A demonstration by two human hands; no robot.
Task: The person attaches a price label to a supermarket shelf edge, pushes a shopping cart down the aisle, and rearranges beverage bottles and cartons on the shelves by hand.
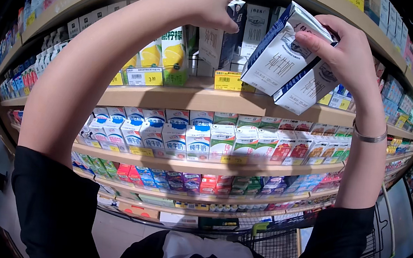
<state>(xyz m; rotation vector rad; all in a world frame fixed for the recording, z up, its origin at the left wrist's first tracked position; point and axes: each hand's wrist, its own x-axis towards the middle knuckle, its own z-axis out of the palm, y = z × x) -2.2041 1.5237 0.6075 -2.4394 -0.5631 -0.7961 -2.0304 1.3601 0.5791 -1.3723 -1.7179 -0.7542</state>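
My right hand grips two white-and-blue milk cartons, the larger-looking one tilted beside the other, in front of the upper shelf. My left hand reaches to the same shelf, with its thumb across the top part of a similar milk carton that stands there; whether the fingers grip it cannot be told. Another such carton stands further back, between the hands. Yellow-and-green lemon drink cartons stand to the left, under my left forearm.
The wooden shelf edge carries price tags, one yellow tag below the gap between my hands. Lower shelves hold rows of milk cartons and coloured drink packs. A wire shopping cart stands at the lower right.
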